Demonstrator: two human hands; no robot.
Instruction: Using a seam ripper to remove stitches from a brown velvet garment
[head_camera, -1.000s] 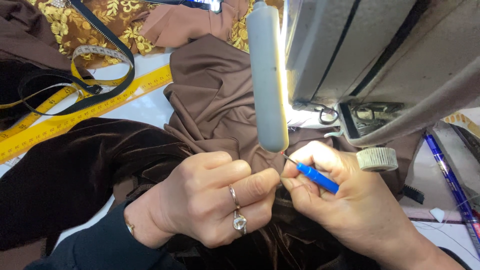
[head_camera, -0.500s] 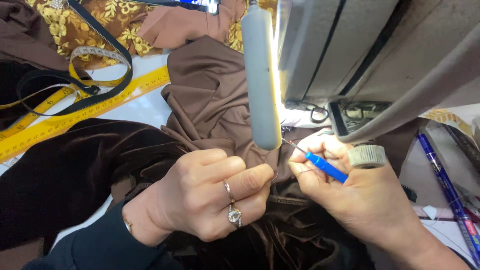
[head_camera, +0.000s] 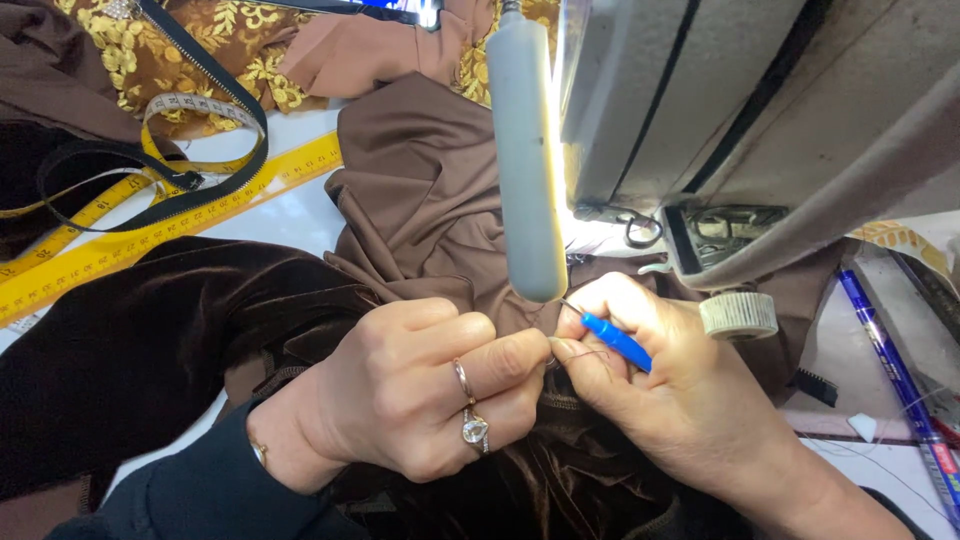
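Firmly, the left hand (head_camera: 420, 385) pinches the dark brown velvet fabric (head_camera: 150, 350) taut on the bench beside the sewing machine (head_camera: 760, 120), so the right hand (head_camera: 650, 390), closed on a blue seam ripper (head_camera: 615, 340), can reach the seam.

My left hand (head_camera: 420, 390) sat curled into a loose fist, knuckles up, two rings on its ring finger, thumb and forefinger pinched together at the tips. My right hand (head_camera: 650, 385) came in from the lower right, its fingers (head_camera: 600, 300) bent and closed in a pinch, tips nearly meeting the left's.
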